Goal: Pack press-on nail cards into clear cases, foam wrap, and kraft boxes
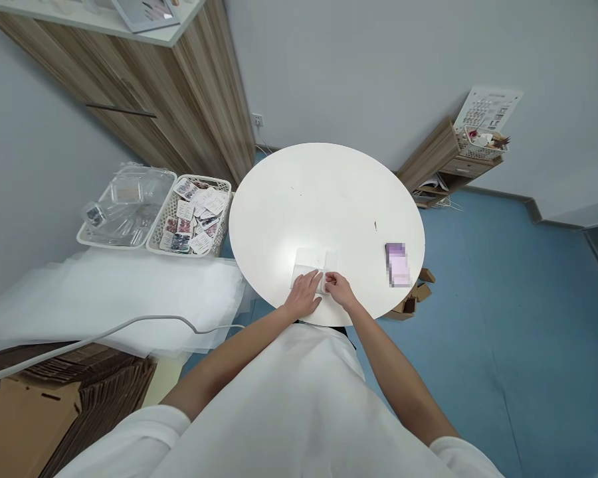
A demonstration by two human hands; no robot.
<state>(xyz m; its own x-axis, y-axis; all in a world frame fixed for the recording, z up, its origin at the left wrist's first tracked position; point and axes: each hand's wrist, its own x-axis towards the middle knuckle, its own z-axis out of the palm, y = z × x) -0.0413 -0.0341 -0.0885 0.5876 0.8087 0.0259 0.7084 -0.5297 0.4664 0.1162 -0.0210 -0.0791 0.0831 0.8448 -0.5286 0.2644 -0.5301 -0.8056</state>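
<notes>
A round white table (329, 192) stands in front of me. Near its front edge lies a small flat white packet (313, 260). My left hand (303, 295) rests flat on the packet's near end, fingers stretched out. My right hand (337, 287) pinches the packet's near right corner with closed fingers. A purple and pink card (397, 263) lies on the table to the right, apart from both hands.
Left of the table stand a white basket of printed cards (192, 214) and a tray of clear plastic boxes (127, 202) on a white-covered surface. Flattened cardboard (54, 398) is stacked lower left. A wooden cabinet (179, 86) and a low shelf (443, 162) stand behind.
</notes>
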